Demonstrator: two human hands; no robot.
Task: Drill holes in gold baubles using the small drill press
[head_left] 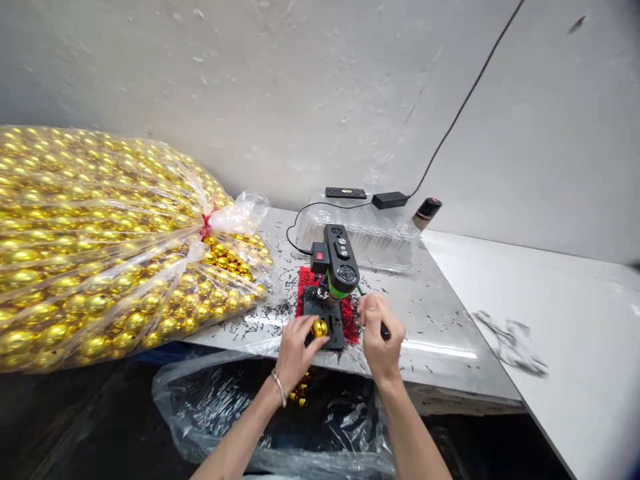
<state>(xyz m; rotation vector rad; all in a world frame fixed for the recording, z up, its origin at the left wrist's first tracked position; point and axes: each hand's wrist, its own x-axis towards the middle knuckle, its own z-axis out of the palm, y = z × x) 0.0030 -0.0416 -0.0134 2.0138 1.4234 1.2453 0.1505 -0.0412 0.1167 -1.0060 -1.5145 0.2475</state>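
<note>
A shiny gold ball (pixel 321 327) is pinched between the thumb and fingers of my left hand (pixel 296 347). It sits over the black base plate of a small bench drill press (pixel 340 260). My right hand (pixel 381 333) is closed around the black-ended lever handle (pixel 385 331) on the right side of the machine. Red material (pixel 349 320) lies beneath the base, strewn with dark shavings. The drill's tip is mostly hidden below its head.
A large clear bag of gold balls (pixel 100 253) fills the left. Behind the machine stand a clear plastic tray (pixel 370 233), a power adapter (pixel 390 200) and a spray can (pixel 427 212). Gloves (pixel 513 343) lie right. An open plastic bag (pixel 210 407) holding gold balls hangs below the table edge.
</note>
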